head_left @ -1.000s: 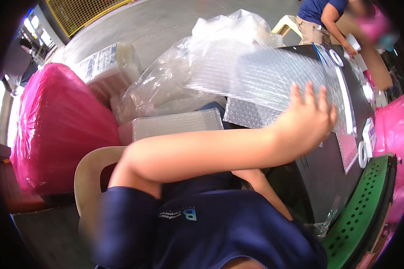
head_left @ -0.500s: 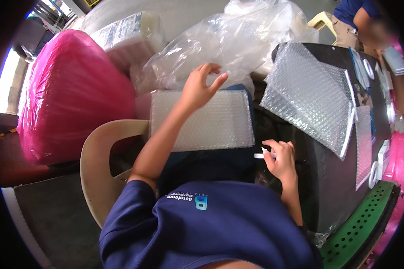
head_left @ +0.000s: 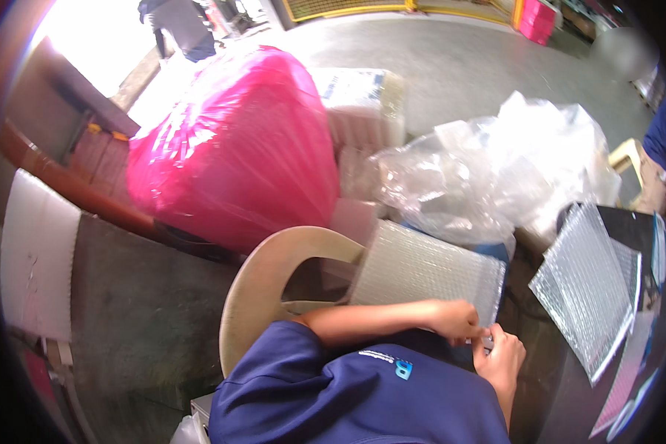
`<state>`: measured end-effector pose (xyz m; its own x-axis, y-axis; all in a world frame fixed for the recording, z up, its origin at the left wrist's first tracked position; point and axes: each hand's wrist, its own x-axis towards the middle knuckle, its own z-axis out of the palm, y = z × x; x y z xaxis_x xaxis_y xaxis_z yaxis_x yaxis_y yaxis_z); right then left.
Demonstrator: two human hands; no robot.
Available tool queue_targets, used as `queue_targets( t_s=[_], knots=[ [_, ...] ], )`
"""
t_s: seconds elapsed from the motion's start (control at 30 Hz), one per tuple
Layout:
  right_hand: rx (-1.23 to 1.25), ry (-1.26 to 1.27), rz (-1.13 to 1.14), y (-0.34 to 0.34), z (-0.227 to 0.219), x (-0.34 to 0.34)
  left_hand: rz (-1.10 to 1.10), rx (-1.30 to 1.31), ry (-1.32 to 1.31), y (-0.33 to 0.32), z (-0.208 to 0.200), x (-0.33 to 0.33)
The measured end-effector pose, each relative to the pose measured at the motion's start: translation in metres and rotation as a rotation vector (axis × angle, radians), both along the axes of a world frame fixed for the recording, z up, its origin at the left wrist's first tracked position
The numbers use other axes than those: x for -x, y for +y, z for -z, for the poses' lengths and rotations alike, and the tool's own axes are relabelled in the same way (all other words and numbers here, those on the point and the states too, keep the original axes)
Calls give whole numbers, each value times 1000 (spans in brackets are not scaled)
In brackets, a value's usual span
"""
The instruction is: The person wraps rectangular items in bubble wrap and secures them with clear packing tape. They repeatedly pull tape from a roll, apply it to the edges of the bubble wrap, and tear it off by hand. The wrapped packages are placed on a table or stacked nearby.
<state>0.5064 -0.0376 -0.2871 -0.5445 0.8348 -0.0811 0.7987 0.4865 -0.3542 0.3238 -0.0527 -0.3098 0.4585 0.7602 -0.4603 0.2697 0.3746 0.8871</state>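
My left hand (head_left: 451, 320) and my right hand (head_left: 502, 355) meet at the near right corner of a bubble-wrap sheet (head_left: 425, 270). The right fingers are closed around a small white roll of tape (head_left: 488, 342), mostly covered by them. My left hand is closed, its fingertips pressed together against the roll; what they pinch is too small to make out. The clear, flat, rectangular bubble wrap lies in front of me, its near edge partly behind my left forearm.
A beige plastic chair (head_left: 255, 274) stands at my left, beyond it a big pink plastic bag (head_left: 237, 155). Clear plastic bags (head_left: 459, 174) lie ahead. Bubble-wrap pouches (head_left: 588, 288) rest on the dark table at right. A person (head_left: 177, 26) is far left, another (head_left: 657, 152) far right.
My left hand has come down from above the bubble wrap to meet my right hand at the tape roll. The view has swung to the left.
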Motion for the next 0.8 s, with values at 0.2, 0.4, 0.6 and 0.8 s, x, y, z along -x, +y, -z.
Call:
queue_targets(
  t_s=[0.2,0.4,0.6,0.8],
  knots=[
    [-26,-61,-109,-2,5,3,2,145,-217,-4,35,8],
    [59,-130,-83,3,6,-20,178,209,-231,-5,38,2],
    [202,-225,17,2,-12,-34,336,-168,25,1,23,-19],
    [392,-9,10,-12,-22,-53,198,-434,143,21,21,-13]
  ],
)
